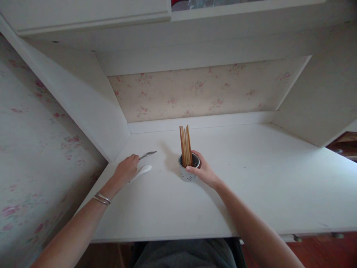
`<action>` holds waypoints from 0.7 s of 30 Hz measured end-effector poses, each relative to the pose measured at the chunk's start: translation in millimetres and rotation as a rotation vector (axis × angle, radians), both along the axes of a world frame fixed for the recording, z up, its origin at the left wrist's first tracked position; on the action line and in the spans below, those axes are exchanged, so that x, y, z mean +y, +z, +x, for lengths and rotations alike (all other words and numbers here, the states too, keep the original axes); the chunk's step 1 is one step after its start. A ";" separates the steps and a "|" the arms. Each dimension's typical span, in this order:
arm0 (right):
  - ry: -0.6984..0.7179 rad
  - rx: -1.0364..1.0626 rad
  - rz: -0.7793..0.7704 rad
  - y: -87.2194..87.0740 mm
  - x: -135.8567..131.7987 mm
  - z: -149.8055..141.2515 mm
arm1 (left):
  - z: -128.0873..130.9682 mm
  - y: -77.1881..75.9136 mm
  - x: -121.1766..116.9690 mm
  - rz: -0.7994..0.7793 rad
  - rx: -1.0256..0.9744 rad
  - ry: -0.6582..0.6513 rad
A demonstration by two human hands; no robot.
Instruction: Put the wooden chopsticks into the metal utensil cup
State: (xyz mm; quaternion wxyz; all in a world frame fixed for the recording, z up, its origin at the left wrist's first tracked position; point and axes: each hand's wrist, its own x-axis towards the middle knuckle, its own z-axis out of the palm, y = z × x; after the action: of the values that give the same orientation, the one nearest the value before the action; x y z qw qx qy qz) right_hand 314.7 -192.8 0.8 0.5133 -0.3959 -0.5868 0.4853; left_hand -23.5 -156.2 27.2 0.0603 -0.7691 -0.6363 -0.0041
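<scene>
My left hand (127, 168) is closed over the handle of a shiny metal fork or spoon (148, 153); its head points right, and I cannot tell which it is. Just below, a white soup spoon (143, 170) lies on the desk, its handle end close to my wrist. My right hand (204, 170) grips the right side of a light perforated utensil holder (187, 175), thumb at the near rim. Several wooden chopsticks (186, 146) stand upright in the holder, leaning slightly left. The holder rests on the desk.
The white desk (264, 178) has a raised board at its back. Side panels (312, 100) rise left and right, with a shelf (195, 41) overhead. Floral wallpaper (195, 91) covers the wall. Drawer knobs (297, 238) show below the front edge.
</scene>
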 end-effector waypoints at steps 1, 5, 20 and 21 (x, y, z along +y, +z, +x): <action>0.001 -0.001 -0.001 0.2 0.0 0.0 | 3.6 4.6 -1.7 0.058 0.000 -0.014; 0.009 0.001 -0.010 0.3 0.0 0.0 | 27.7 32.8 -8.0 0.288 -0.193 -0.050; 0.020 0.000 0.030 2.4 -1.4 -0.3 | 166.1 58.7 -25.5 0.004 -1.523 -0.177; 0.018 0.001 0.031 1.8 -1.2 -0.2 | 168.5 51.9 -25.0 -0.006 -1.490 -0.161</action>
State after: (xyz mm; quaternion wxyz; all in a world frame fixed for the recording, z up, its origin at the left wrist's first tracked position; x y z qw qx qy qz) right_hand 314.5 -194.0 2.6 0.5155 -0.3822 -0.5975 0.4808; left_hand 145.1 -181.2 79.1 -0.3893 -0.6070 -0.4504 -0.5264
